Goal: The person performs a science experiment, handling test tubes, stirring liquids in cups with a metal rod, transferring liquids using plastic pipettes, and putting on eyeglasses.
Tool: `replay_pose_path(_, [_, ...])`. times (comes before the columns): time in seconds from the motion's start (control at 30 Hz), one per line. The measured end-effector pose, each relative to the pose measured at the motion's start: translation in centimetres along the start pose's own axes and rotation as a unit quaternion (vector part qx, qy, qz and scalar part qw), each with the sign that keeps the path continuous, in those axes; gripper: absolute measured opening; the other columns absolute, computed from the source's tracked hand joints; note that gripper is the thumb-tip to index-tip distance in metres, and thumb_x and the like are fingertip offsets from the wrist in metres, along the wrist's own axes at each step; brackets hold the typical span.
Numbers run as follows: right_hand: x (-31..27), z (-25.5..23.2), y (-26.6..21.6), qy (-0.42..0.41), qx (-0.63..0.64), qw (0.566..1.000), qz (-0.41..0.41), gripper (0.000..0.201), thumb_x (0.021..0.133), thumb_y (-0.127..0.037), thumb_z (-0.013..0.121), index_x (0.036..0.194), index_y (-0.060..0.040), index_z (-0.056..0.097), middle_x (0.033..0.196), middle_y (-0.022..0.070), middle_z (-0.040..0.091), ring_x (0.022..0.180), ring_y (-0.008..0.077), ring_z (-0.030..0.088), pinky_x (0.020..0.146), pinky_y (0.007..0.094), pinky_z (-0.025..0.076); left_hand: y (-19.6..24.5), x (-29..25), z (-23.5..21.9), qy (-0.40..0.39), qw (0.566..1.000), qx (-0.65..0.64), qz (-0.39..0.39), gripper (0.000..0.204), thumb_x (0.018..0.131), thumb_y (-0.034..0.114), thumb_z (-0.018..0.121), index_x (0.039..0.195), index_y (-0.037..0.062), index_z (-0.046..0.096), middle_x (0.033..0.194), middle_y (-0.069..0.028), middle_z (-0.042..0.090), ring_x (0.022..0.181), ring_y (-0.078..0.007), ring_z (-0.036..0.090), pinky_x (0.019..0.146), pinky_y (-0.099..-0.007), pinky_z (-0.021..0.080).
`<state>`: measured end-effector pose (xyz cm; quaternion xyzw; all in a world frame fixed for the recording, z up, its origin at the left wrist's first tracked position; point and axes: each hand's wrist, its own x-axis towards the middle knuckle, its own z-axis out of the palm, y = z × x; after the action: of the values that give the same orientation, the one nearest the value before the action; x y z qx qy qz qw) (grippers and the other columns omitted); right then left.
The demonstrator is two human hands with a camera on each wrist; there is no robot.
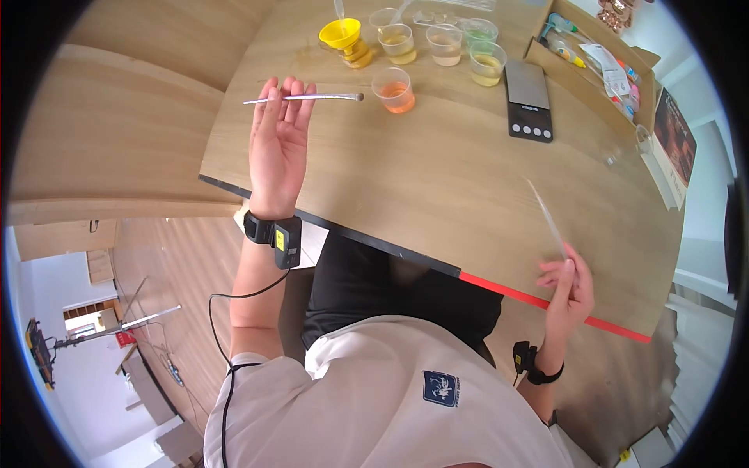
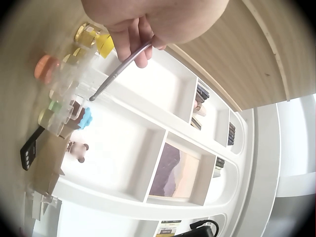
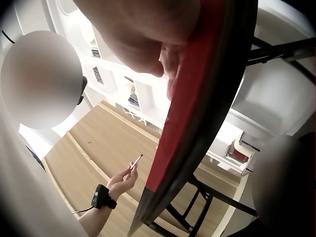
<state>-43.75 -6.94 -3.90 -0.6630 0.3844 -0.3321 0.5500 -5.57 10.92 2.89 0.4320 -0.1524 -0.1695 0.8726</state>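
Palm up over the left part of the table, my left hand (image 1: 279,152) pinches a slim brush (image 1: 331,97) with a silvery handle and a small dark tip. The brush lies across the fingers under the thumb, tip pointing right. In the left wrist view the brush (image 2: 118,74) slants down from the fingertips. By the table's red-taped front edge, my right hand (image 1: 571,290) pinches a thin, clear, slender stick (image 1: 548,218) that points up and away. Beyond the brush tip stands a clear cup of orange liquid (image 1: 395,97).
Several cups of pale liquid, including a yellowish one (image 1: 487,69), stand at the back beside a yellow funnel (image 1: 340,33). A black digital scale (image 1: 528,101) lies right of them. A cardboard box (image 1: 581,66) of bottles and a standing book (image 1: 672,148) are at the right.
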Motion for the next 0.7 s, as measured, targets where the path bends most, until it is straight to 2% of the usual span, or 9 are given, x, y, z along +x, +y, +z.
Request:
replay_pose_path(0.2, [0.4,0.9,-0.8,0.031,-0.045,0.998,0.022,0.027,0.105,-0.01,0.05,0.125,0.0032,0.063,0.086,0.0119,0.072,0.064,0.0123,0.064,0.062,0.0243,0.053,-0.8,3.0,-3.0,-0.003,1.0,0.021,-0.002,0.03,0.104,0.013,0.055,0.13,-0.0009,0.05,0.118,-0.0131,0.062,0.115,-0.0236,0.062,0.112,-0.0458,0.048])
replay_pose_path(0.33, [0.8,4.0,-3.6,0.037,-0.064,0.997,0.012,0.028,0.103,-0.01,0.053,0.126,0.004,0.062,0.087,0.0147,0.073,0.063,0.0143,0.065,0.063,0.0259,0.054,-0.2,4.0,-3.7,-0.027,0.999,0.032,0.003,0.03,0.104,0.013,0.055,0.13,-0.0007,0.051,0.118,-0.0142,0.064,0.113,-0.0251,0.064,0.108,-0.0438,0.051])
replay_pose_path(0.37, [0.9,4.8,-4.0,0.04,-0.074,0.996,0.011,0.028,0.103,-0.01,0.053,0.126,0.004,0.062,0.087,0.0147,0.073,0.063,0.0143,0.065,0.063,0.0259,0.054,0.2,4.0,-3.7,-0.041,0.997,0.068,0.02,0.03,0.105,0.013,0.055,0.131,-0.0008,0.051,0.12,-0.0152,0.064,0.113,-0.026,0.065,0.107,-0.0425,0.052])
replay_pose_path(0.43, [1.3,6.4,-4.9,0.027,-0.082,0.996,-0.019,0.029,0.102,-0.01,0.055,0.127,0.004,0.061,0.087,0.0148,0.073,0.065,0.015,0.066,0.062,0.0285,0.055,0.4,4.2,-4.3,-0.048,0.993,0.099,0.031,0.029,0.105,0.012,0.054,0.131,-0.001,0.051,0.121,-0.0162,0.065,0.113,-0.0269,0.066,0.105,-0.0411,0.053])
replay_pose_path(0.57, [2.9,9.9,-6.6,0.007,-0.099,0.995,-0.015,0.029,0.101,-0.011,0.058,0.126,0.0045,0.061,0.087,0.0153,0.074,0.066,0.0159,0.068,0.063,0.0304,0.056,-0.7,3.9,-5.7,-0.031,0.995,0.082,-0.039,0.026,0.105,0.01,0.052,0.129,-0.0006,0.052,0.124,-0.0181,0.066,0.116,-0.0287,0.066,0.102,-0.0393,0.054])
replay_pose_path(0.63, [3.9,11.0,-7.0,-0.045,-0.032,0.994,-0.099,0.027,0.1,-0.011,0.06,0.123,0.005,0.062,0.088,0.0157,0.074,0.068,0.0164,0.069,0.064,0.0288,0.056,-1.0,3.3,-5.9,-0.019,0.996,0.072,-0.04,0.022,0.105,0.008,0.052,0.126,0.0007,0.053,0.125,-0.0181,0.066,0.117,-0.0286,0.066,0.101,-0.0386,0.054])
replay_pose_path(0.7, [5.0,12.2,-7.5,-0.04,-0.046,0.996,-0.069,0.026,0.1,-0.009,0.06,0.121,0.0055,0.063,0.089,0.0165,0.074,0.069,0.0167,0.069,0.065,0.0282,0.056,-0.8,2.9,-6.1,-0.009,0.998,0.057,-0.029,0.02,0.105,0.008,0.052,0.124,0.0011,0.054,0.125,-0.0178,0.066,0.117,-0.0282,0.066,0.101,-0.0384,0.054])
